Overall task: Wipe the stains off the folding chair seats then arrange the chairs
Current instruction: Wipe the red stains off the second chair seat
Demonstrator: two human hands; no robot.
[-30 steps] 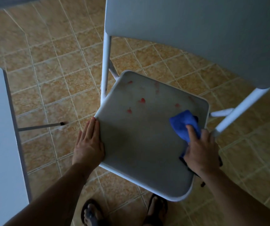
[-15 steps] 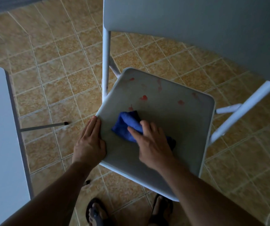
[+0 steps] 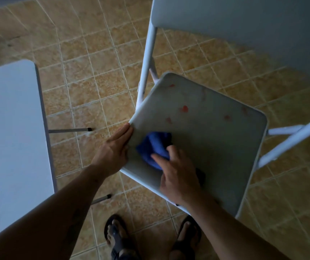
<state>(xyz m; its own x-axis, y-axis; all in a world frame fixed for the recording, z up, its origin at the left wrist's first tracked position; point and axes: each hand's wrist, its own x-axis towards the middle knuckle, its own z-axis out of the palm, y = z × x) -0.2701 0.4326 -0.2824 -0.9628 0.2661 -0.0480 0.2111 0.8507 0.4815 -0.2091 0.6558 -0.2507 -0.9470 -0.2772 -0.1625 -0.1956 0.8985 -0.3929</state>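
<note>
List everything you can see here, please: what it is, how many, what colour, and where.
White folding chair: one, centre-right; grey seat.
Red stains: several, back half of seat.
Blue cloth: one, seat's front-left, under right hand.
Second white chair seat: one, left edge.
Tan tiled floor: throughout.
Dark sandals: two, bottom centre.
Left hand: flat against seat's left edge.
Right hand: grip on cloth.
</note>
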